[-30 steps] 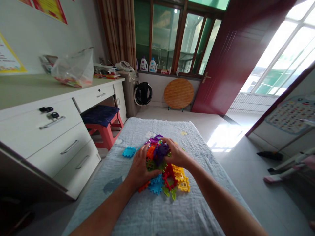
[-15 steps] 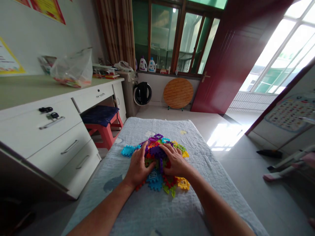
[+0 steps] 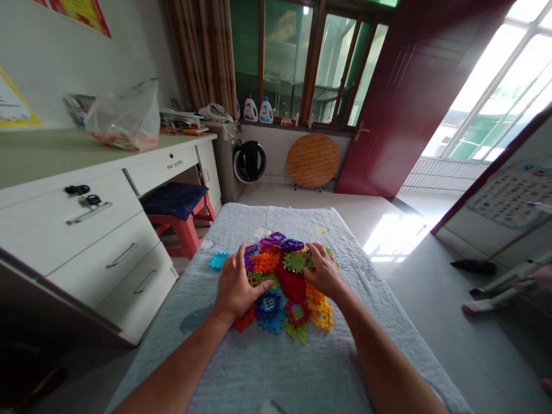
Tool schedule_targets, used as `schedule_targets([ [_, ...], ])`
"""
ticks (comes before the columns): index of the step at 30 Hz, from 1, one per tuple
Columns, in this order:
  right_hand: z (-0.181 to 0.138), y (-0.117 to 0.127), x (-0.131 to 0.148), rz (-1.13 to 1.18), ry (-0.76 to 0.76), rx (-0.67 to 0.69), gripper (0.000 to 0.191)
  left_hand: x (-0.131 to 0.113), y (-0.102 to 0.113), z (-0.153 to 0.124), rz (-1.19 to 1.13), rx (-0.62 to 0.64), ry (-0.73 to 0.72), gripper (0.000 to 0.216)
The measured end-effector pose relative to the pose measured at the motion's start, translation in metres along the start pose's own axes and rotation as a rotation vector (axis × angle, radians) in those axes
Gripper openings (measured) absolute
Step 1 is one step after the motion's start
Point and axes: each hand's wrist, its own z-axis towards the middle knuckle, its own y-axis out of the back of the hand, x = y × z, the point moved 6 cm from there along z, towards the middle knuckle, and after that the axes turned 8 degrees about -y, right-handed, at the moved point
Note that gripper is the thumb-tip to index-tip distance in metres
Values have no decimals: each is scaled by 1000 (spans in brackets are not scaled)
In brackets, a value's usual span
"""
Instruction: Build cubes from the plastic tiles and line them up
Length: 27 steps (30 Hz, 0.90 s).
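Note:
A pile of colourful toothed plastic building pieces lies on the cloth-covered surface. On the pile's left side rests my left hand, fingers stretched up and thumb spread toward the middle. Close to that thumb are an orange piece and a blue piece with a window grid. My right hand is over the right side, thumb and fingers apart. Its thumb is by a green toothed piece; whether it touches it I cannot tell. Yellow pieces lie below this hand, and purple ones at the far edge.
To the left stands a white desk with drawers and a plastic bag on top. A red stool with a dark cushion is beside it. Ahead are a washing machine, a round wooden tabletop and a dark red door.
My hands have moved apart, the right one to the right. The dark purple piece between them is gone from the middle, and red, orange and green pieces now show there.

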Motion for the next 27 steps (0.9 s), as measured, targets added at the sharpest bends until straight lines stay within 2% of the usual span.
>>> schedule_targets([
  [5,0,3,-11,-126,-129,-1,70,11,-4,-1,55,76,67,117],
  [9,-2,-1,-12,-153,-185,44,82,10,-9,0,9,135,40,117],
  [15,-4,-13,8,-27,-69,37,88,-3,-16,1,-243,165,-7,114],
  [20,-2,-22,22,99,34,34,96,-7,-21,6,-430,184,36,114],
  [27,2,-17,34,391,124,-13,98,-3,-28,13,-758,176,136,108],
])
